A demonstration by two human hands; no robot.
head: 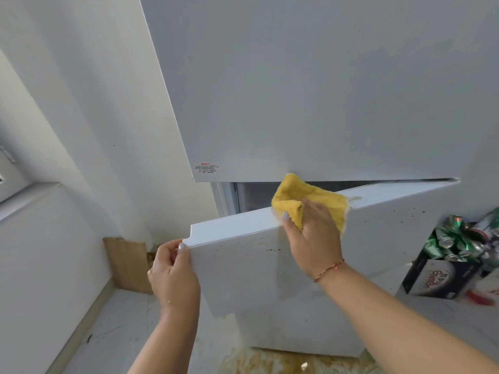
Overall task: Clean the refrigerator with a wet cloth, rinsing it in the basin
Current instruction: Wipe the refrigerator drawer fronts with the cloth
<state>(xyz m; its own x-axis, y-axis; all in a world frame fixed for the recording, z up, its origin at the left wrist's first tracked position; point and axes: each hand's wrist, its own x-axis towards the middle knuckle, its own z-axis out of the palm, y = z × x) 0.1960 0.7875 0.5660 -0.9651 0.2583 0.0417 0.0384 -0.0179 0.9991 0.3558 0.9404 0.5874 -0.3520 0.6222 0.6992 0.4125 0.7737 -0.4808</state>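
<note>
Below me, the pale floor (pixel 129 327) shows yellowish-brown stains near the base of the white refrigerator (pixel 324 90). White walls meet on my left, with a piece of brown cardboard (pixel 127 263) leaning in the corner. On my right, a dark box (pixel 442 279) holds crushed green and silver cans (pixel 456 238).

My left hand (pixel 172 273) grips the outer corner of the lower refrigerator door (pixel 243 265), fingers curled around its edge, holding it partly open. The door front is flecked with small dark spots.

My right hand (pixel 313 238) pinches a yellow cloth (pixel 310 201), thumb and fingers curled into its folds, and presses it on the door's top edge. Beyond the cloth lies the dark gap into the compartment, under the closed upper door (pixel 324 130).
</note>
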